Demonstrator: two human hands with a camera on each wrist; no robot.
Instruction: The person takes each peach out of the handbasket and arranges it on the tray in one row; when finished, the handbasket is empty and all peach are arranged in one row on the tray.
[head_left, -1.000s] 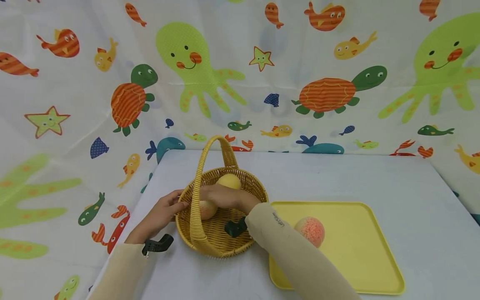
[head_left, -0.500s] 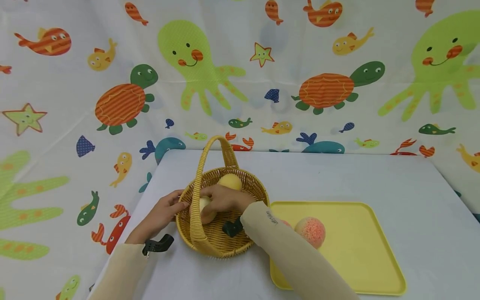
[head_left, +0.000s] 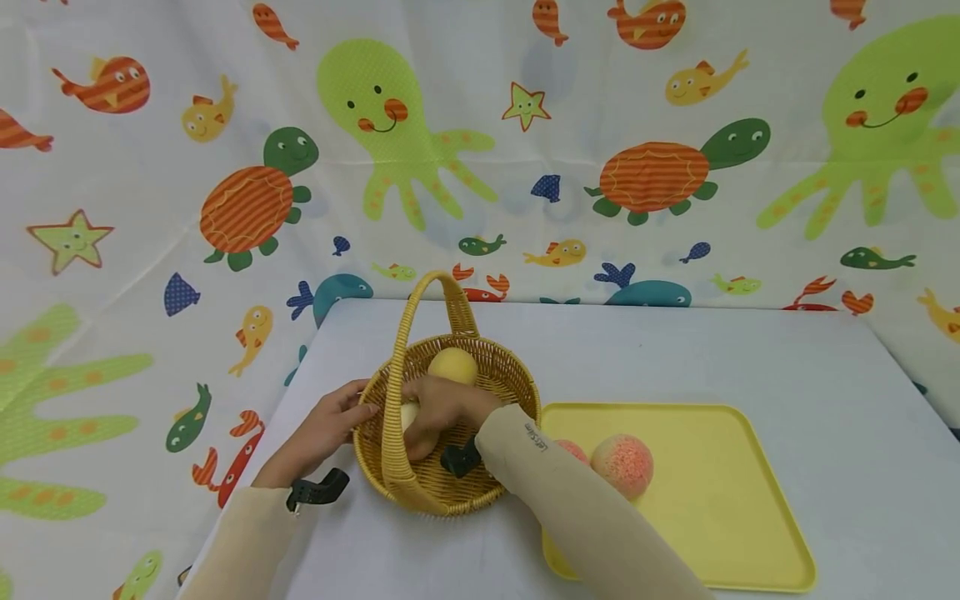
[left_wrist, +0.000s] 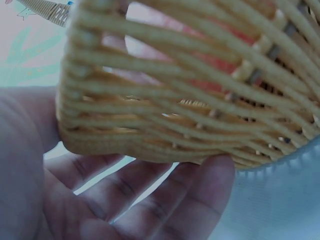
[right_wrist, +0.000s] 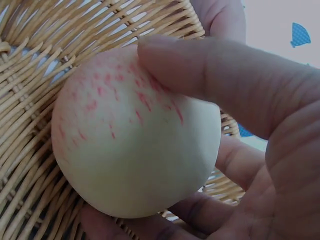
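Observation:
A round wicker basket (head_left: 517,379) with a tall arched handle stands on the white table. My left hand (head_left: 330,429) holds its left side, thumb near the rim; in the left wrist view the fingers (left_wrist: 197,200) curl against the outside of the weave. Inside the basket, my right hand (head_left: 444,404) grips a peach (right_wrist: 135,135), pale with pink flecks, thumb on one side and fingers round the other. The handle partly hides that peach in the head view. Behind the right hand lies a second, yellowish round fruit (head_left: 453,365) in the basket.
To the basket's right lies a yellow tray (head_left: 712,492). A pink peach (head_left: 624,467) rests on it, with another pink fruit (head_left: 572,450) partly hidden by the right sleeve. A white cloth (head_left: 465,150) printed with sea animals hangs behind the table.
My right hand has closed round the peach, which has turned to show more of its pale side. The right forearm has shifted slightly left, uncovering part of a second fruit on the tray.

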